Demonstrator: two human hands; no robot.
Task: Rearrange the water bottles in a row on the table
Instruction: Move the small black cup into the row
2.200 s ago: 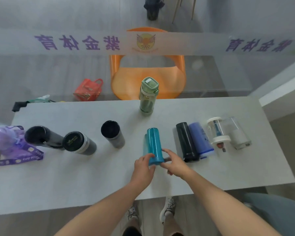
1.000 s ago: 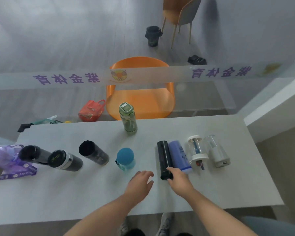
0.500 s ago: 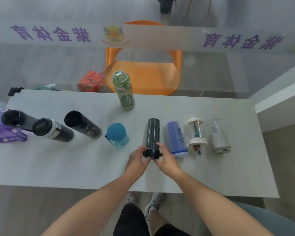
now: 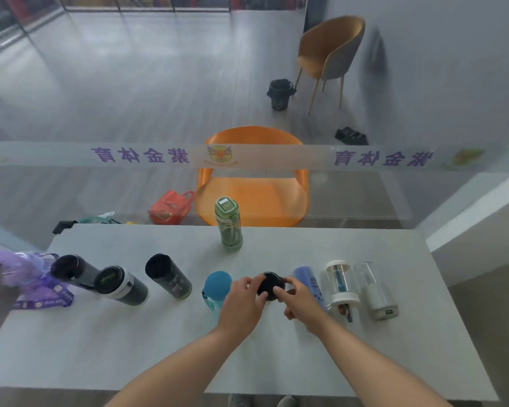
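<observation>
Left grip (image 4: 241,304), right grip (image 4: 299,301) pinching black bottle (image 4: 270,284), body hidden

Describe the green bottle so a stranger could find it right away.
Start at the grey table, along its far edge by the orange chair. The green bottle stands there upright and alone. It is the only green one.

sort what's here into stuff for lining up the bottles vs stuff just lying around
Job: black bottle gripped by left hand and right hand; teal bottle; green bottle; blue bottle; capped clear bottle; white-based bottle; leftmost flask; logo-lid flask; third dark flask; table.
Lying about: purple bag; red bag; orange chair; bin.
</observation>
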